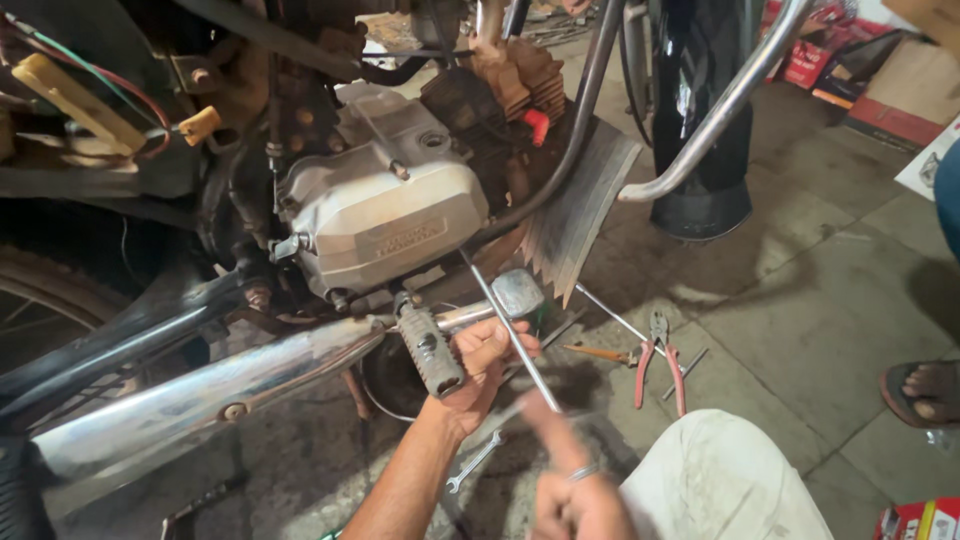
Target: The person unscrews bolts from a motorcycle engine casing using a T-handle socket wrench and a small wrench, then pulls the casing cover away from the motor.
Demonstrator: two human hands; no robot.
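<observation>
A motorcycle stands in front of me, its silver engine cover (380,215) above a ribbed rubber footpeg (432,350) and a chrome exhaust pipe (200,390). My left hand (485,368) reaches up beside the footpeg, with its fingers wrapped around a long thin metal rod (490,300). The rod slants from under the engine down to the right. My right hand (570,490) is low in the view, blurred and wearing a ring. One of its fingers stretches up to the rod's lower end. Whether it grips the rod is unclear.
Red-handled pliers (660,360), an orange-handled screwdriver (590,353) and a small spanner (472,465) lie on the concrete floor. A chrome guard bar (720,110) and the black front fender (700,190) stand at right. Another person's sandalled foot (925,390) is at the right edge. My knee (720,480) is at the bottom.
</observation>
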